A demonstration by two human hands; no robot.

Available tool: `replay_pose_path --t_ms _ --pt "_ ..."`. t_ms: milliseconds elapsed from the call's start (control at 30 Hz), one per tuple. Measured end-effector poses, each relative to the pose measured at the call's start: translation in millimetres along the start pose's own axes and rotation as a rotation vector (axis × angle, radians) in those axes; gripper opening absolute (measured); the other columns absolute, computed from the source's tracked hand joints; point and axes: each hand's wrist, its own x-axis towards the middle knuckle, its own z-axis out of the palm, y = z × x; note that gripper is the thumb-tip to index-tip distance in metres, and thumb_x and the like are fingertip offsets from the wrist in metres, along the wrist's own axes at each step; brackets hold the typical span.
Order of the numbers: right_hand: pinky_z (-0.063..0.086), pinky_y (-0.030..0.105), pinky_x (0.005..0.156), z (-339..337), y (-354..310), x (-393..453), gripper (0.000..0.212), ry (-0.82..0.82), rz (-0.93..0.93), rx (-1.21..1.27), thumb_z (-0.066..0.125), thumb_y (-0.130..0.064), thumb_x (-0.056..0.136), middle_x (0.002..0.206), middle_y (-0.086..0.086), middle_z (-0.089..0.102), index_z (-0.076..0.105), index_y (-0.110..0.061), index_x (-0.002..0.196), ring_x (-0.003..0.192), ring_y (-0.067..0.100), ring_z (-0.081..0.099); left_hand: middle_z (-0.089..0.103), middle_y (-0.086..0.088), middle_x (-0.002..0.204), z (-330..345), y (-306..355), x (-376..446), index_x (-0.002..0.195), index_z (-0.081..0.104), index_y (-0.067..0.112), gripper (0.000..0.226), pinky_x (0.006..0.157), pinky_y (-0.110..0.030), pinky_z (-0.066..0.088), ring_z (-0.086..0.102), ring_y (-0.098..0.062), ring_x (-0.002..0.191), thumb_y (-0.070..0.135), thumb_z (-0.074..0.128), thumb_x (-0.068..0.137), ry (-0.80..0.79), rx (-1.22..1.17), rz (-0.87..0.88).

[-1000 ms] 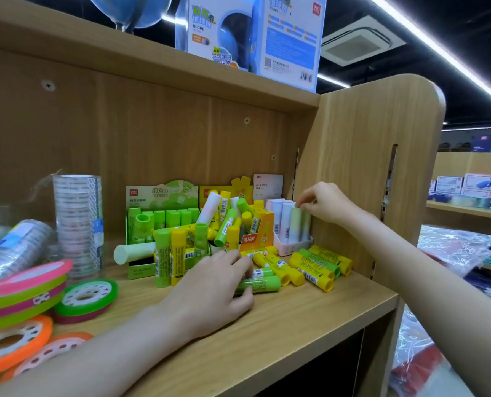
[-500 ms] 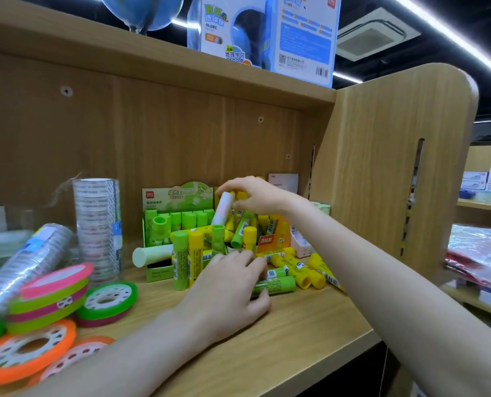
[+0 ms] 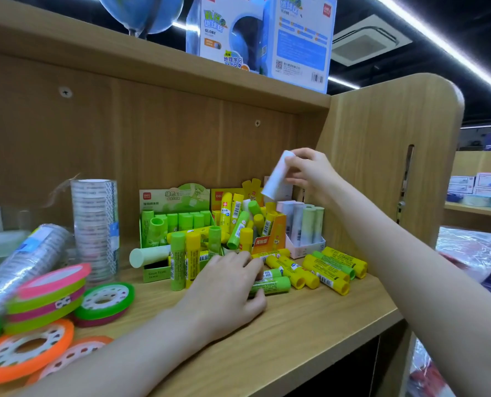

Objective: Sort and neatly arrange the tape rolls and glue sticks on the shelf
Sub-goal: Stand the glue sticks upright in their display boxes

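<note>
right hand (image 3: 310,173): pinches a white glue stick (image 3: 276,179), tilted, above the boxes at the shelf (image 3: 310,319) back right corner | left hand (image 3: 227,290): fingers curled over loose green and yellow sticks (image 3: 326,267) mid-shelf | green "deli" box (image 3: 175,202), base reads "glue stick" | tape rolls (image 3: 46,299) at left edge | "globe" carton (image 3: 264,38) on top shelf

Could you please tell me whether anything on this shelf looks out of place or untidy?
Yes: yellow and green glue sticks lie loose on the shelf before their boxes, and a pale green stick lies sideways across the green box.
</note>
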Motion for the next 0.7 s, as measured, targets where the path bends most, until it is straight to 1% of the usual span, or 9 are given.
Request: replay_pose_path --t_ms 67,133,167,233,300,433,533,600,700 --pt "0.056 0.035 0.075 -10.1 6.3 1.7 0.015 0.044 0.036 -0.115 0.046 -0.011 0.094 0.104 0.013 0.056 0.053 -0.011 0.108 0.087 0.026 0.062 0.046 0.005 0.110 -0.2 0.0 0.3 0.114 0.044 0.024 0.031 0.091 -0.026 0.032 0.042 -0.013 0.109 0.043 0.035 0.092 0.000 -0.001 -0.005" --pt "0.054 0.039 0.072 -14.5 12.3 1.6 0.017 0.016 0.075 -0.130 0.040 -0.017 0.098 0.105 0.008 0.051 0.050 -0.016 0.112 0.079 0.026 0.065 0.045 0.005 0.110 -0.5 -0.1 -0.2 0.115 0.043 0.024 0.032 0.091 -0.026 0.031 0.041 -0.013 0.108 0.044 0.033 0.092 -0.006 -0.012 -0.017" --pt "0.055 0.038 0.066 -15.6 14.2 1.0 0.017 0.003 0.087 -0.125 0.039 -0.020 0.099 0.105 0.007 0.049 0.049 -0.017 0.114 0.071 0.025 0.065 0.045 0.005 0.110 -0.5 -0.4 -0.4 0.114 0.044 0.024 0.035 0.091 -0.026 0.032 0.041 -0.013 0.108 0.046 0.030 0.090 -0.011 -0.008 -0.020" --pt "0.050 0.025 0.045 -17.2 16.4 0.4 0.016 0.001 0.097 -0.195 0.045 -0.025 0.098 0.102 0.009 0.049 0.046 -0.015 0.111 0.056 0.018 0.056 0.045 0.006 0.108 -1.0 0.3 -0.5 0.112 0.044 0.026 0.046 0.089 -0.025 0.032 0.042 -0.012 0.108 0.052 0.019 0.084 -0.017 0.006 -0.013" --pt "0.040 0.020 0.036 -19.1 18.4 2.1 0.019 0.004 0.116 -0.284 0.054 -0.027 0.094 0.094 0.009 0.050 0.044 -0.012 0.099 0.051 0.015 0.049 0.046 0.006 0.109 -1.1 0.0 -0.4 0.112 0.045 0.025 0.040 0.090 -0.026 0.033 0.042 -0.012 0.108 0.050 0.024 0.087 -0.024 -0.008 -0.025" --pt "0.044 0.023 0.049 -21.6 15.2 2.7 0.006 -0.083 0.158 -0.316 0.052 -0.012 0.089 0.090 0.013 0.052 0.052 -0.008 0.095 0.057 0.017 0.050 0.046 0.006 0.110 -1.2 0.6 -0.1 0.113 0.045 0.024 0.032 0.092 -0.026 0.033 0.041 -0.012 0.109 0.045 0.033 0.091 -0.019 -0.026 -0.020" --pt "0.046 0.022 0.053 -25.8 14.0 3.6 0.014 -0.146 0.096 -0.328 0.053 0.000 0.087 0.087 0.017 0.057 0.061 -0.007 0.096 0.059 0.016 0.051 0.045 0.006 0.111 -1.5 0.6 -0.2 0.114 0.045 0.025 0.029 0.092 -0.025 0.033 0.041 -0.012 0.109 0.042 0.036 0.092 -0.009 -0.034 -0.017" --pt "0.050 0.024 0.056 -27.5 16.6 6.2 0.014 -0.103 0.078 -0.374 0.058 -0.001 0.086 0.091 0.020 0.060 0.062 -0.008 0.098 0.061 0.019 0.055 0.045 0.007 0.110 -0.7 0.0 0.0 0.113 0.045 0.025 0.029 0.092 -0.025 0.033 0.041 -0.011 0.109 0.042 0.036 0.092 -0.005 -0.032 -0.015" --pt "0.053 0.031 0.062 -23.4 21.9 11.4 0.024 -0.039 0.023 -0.513 0.067 -0.007 0.083 0.096 0.018 0.062 0.052 -0.011 0.102 0.070 0.022 0.062 0.045 0.007 0.109 -0.2 0.1 0.2 0.113 0.045 0.026 0.028 0.091 -0.024 0.033 0.041 -0.011 0.108 0.043 0.036 0.092 -0.001 -0.040 -0.010"
